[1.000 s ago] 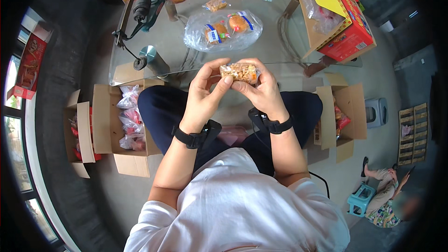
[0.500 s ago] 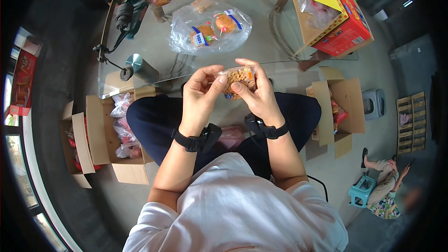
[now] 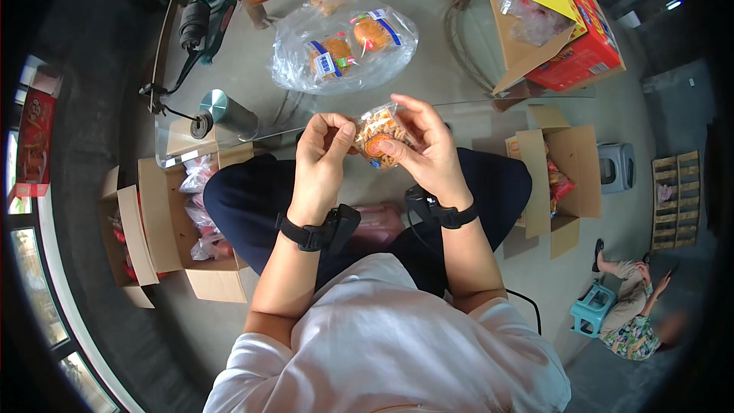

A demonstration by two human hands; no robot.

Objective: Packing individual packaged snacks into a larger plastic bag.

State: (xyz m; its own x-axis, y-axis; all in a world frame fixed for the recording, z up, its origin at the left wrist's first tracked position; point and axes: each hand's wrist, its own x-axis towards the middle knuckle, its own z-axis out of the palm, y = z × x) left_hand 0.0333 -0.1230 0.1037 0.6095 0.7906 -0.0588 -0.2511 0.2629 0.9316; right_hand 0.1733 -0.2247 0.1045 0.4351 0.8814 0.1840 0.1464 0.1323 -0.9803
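A small clear packet of crumbly golden-brown snack (image 3: 378, 124) with an orange round label is held above my lap, just off the table's near edge. My left hand (image 3: 323, 151) pinches the packet's left edge between thumb and fingers. On its other side my right hand (image 3: 430, 149) grips it, the thumb across the front and the fingers behind. Beyond my hands, a clear plastic bag (image 3: 290, 69) lies on the glass table. Two wrapped round buns (image 3: 329, 61) rest on the bag, and a similar snack packet (image 3: 327, 0) lies by its far edge.
The glass table (image 3: 428, 69) holds a metal cylinder (image 3: 233, 113), a clamped stand arm (image 3: 195, 27) and a red-yellow carton (image 3: 577, 30). Open boxes of bagged goods stand left (image 3: 160, 218) and right (image 3: 573, 172). A person (image 3: 631, 321) sits on a blue stool, lower right.
The snack packet has turned to a more tilted angle. My left thumb has drawn back from its front to its left edge, and more of the label shows.
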